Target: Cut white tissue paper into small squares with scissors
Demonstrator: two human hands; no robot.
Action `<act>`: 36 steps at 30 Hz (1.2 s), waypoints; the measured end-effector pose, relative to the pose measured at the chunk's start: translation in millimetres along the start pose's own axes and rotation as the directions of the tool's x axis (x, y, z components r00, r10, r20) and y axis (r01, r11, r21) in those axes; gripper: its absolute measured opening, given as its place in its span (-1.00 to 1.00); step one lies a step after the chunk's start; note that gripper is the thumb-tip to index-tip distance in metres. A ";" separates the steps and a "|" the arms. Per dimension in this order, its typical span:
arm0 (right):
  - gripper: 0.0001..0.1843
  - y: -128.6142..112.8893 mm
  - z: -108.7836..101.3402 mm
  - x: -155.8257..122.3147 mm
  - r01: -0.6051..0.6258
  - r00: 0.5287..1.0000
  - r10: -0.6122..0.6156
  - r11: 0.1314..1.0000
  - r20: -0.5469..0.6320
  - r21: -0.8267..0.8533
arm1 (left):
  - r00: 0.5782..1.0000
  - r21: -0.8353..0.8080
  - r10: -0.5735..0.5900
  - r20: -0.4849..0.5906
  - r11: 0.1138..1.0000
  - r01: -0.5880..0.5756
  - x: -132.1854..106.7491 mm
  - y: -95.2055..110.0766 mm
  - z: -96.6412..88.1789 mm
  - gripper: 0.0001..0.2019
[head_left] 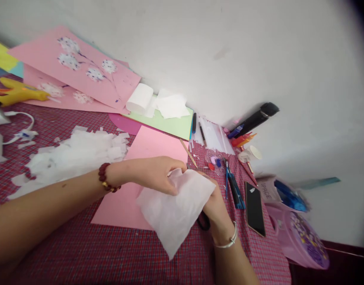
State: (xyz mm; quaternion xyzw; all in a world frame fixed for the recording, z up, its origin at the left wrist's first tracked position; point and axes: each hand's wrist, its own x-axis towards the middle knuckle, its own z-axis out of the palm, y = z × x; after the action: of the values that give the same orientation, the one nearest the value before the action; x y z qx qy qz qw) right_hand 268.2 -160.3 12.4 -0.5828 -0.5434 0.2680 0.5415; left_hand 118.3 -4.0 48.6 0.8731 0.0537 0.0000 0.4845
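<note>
My left hand (154,173), with a bead bracelet on the wrist, pinches the upper edge of a white tissue sheet (177,209) above a pink paper sheet (146,174). My right hand (216,206), with a silver bangle, is mostly hidden behind the tissue; a black scissor handle (203,221) shows under it, so it grips scissors. The tissue hangs down toward me between both hands.
A heap of cut white tissue pieces (72,156) lies left. Decorated pink sheets (81,67) and a yellow glue gun (18,93) sit at back left. A tissue roll (139,99), pens, a black phone (254,208) and a pink case (300,237) crowd the right, against the white wall.
</note>
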 end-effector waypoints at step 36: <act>-0.76 0.6 -1.0 -3.0 -0.103 0.994 0.103 0.994 0.020 -0.039 | 0.974 -0.189 0.224 0.024 0.958 -0.215 -0.3 -4.9 -7.3 -0.84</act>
State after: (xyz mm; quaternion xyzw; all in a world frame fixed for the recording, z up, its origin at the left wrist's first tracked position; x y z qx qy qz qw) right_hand 268.5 -163.4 11.3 -0.6172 -0.5234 0.2918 0.5099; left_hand 117.2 4.7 48.4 0.8246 -0.0547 0.0388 0.5617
